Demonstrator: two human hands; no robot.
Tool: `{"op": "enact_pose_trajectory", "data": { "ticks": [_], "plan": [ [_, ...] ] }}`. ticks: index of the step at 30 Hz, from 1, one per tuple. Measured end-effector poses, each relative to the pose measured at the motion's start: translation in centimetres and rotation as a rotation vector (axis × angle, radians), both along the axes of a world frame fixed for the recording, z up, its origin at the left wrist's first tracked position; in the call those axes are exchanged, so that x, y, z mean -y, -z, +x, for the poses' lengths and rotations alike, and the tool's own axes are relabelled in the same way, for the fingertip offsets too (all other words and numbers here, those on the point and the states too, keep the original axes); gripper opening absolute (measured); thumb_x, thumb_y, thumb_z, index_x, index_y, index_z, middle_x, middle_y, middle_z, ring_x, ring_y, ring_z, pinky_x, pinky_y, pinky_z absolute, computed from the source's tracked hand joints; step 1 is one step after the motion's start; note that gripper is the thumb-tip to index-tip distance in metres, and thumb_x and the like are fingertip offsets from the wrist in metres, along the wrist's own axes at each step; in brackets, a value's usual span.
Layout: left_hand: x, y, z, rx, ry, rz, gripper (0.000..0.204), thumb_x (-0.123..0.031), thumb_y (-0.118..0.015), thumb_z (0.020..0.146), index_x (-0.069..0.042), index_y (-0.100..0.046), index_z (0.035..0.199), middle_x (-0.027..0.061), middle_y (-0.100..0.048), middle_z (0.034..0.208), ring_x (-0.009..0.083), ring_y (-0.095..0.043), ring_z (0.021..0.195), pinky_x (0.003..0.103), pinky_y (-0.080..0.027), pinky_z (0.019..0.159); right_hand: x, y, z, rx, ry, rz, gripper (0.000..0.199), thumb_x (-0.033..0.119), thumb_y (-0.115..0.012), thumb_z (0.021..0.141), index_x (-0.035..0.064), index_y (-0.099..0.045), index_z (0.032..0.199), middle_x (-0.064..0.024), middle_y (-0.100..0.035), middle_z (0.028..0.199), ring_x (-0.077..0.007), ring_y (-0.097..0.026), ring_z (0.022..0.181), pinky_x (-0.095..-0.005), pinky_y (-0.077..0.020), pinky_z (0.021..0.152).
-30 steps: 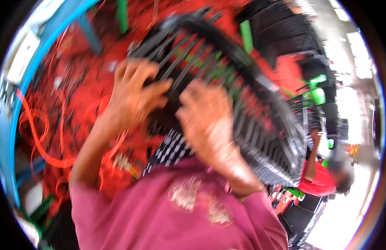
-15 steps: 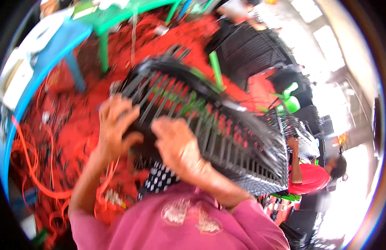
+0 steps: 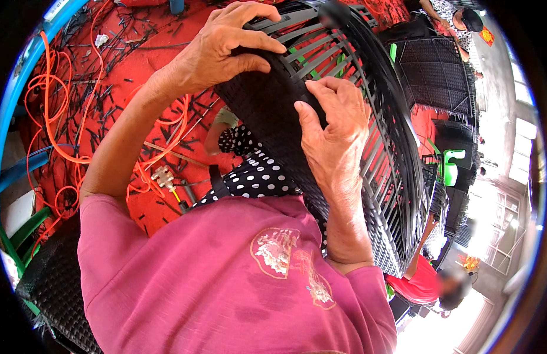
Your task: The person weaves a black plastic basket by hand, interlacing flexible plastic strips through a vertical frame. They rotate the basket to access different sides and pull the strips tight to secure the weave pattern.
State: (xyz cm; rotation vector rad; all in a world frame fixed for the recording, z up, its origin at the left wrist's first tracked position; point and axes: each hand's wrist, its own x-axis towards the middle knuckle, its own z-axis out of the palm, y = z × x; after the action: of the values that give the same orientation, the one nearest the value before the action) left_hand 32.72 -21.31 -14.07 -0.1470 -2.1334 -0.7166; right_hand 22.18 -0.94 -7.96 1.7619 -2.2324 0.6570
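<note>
Basket frame [image 3: 368, 135] feeling light, springy | I'm gripping its woven band | left hand [image 3: 220, 50] clamped over it | right hand [image 3: 332, 135] pressing fingertips on weave

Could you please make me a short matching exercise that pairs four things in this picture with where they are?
Things:
1. left hand
2. right hand
3. orange cord
4. woven chair backs

Places:
A. looped on the red floor at the left
B. gripping the upper edge of the black woven frame
C. standing in the background at the upper right
D. pressed on the dense woven part in the middle

Pairs: 1-B, 2-D, 3-A, 4-C
</note>
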Motion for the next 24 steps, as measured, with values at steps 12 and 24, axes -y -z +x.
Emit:
{"op": "enact_pose_trajectory", "data": {
  "ticks": [12, 24],
  "plan": [
    [-0.7, 1.9, 0.4, 0.052, -0.034, -0.100, 0.043, -0.021, -0.076, 0.072, -0.011, -0.067, 0.113, 0.0077, -0.054, 0.124, 0.0256, -0.046, 0.123, 0.035, -0.036, 0.102, 0.2, 1.1, 0.2, -0.063, -0.097, 0.034, 0.037, 0.004, -0.069, 0.071, 0.0024, -0.062, 0.107, -0.0100, -0.056, 0.104, -0.0289, -0.053, 0.095, -0.0411, -0.0402, 0.080],
    [1.8, 2.7, 1.2, 0.089, 0.055, 0.559, 0.053, -0.008, -0.077, 0.071, -0.005, -0.059, 0.121, 0.0057, -0.060, 0.120, 0.0182, -0.054, 0.116, 0.032, -0.041, 0.101, 3.6, -1.0, 0.3, -0.023, -0.041, 0.016, 0.042, 0.010, -0.073, 0.072, 0.0032, -0.061, 0.111, -0.0126, -0.057, 0.102, -0.0322, -0.053, 0.096, -0.0422, -0.0431, 0.084]
  ]
}}
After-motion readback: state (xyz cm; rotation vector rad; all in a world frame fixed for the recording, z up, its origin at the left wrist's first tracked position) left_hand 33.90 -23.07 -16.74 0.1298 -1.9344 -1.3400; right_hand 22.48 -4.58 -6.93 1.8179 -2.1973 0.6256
